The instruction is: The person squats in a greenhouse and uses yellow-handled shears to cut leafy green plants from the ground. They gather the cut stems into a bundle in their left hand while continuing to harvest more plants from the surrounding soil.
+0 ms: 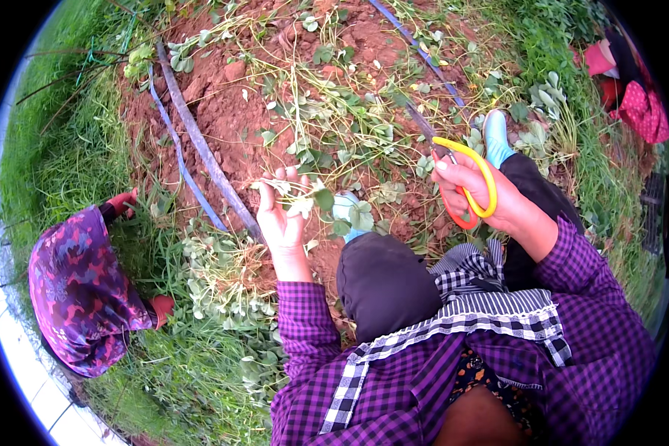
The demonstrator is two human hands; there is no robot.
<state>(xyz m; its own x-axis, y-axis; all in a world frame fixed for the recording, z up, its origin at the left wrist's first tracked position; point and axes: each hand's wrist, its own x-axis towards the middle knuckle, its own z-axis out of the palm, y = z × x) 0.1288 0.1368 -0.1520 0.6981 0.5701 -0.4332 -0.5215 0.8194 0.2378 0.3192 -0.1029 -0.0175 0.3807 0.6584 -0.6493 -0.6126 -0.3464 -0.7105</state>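
Note:
My left hand (283,220) is raised palm up, its fingers curled on a small leafy plant cutting (324,199) with thin pale stems. The cutting's leaves hang to the right, over a light blue boot (344,207). In my right hand (476,181) is a pair of scissors (486,168) with one yellow and one red handle. Their dark blades point away and to the left, above the loose runners (334,103) strewn over the soil. The blades look close together. Both hands are apart from each other.
A heap of plants with bare roots (228,279) lies left of my knee, and another bunch (557,111) at the right. Flat hoses (195,134) cross the reddish soil (217,106). Co-workers crouch at the left (81,290) and far right (641,106).

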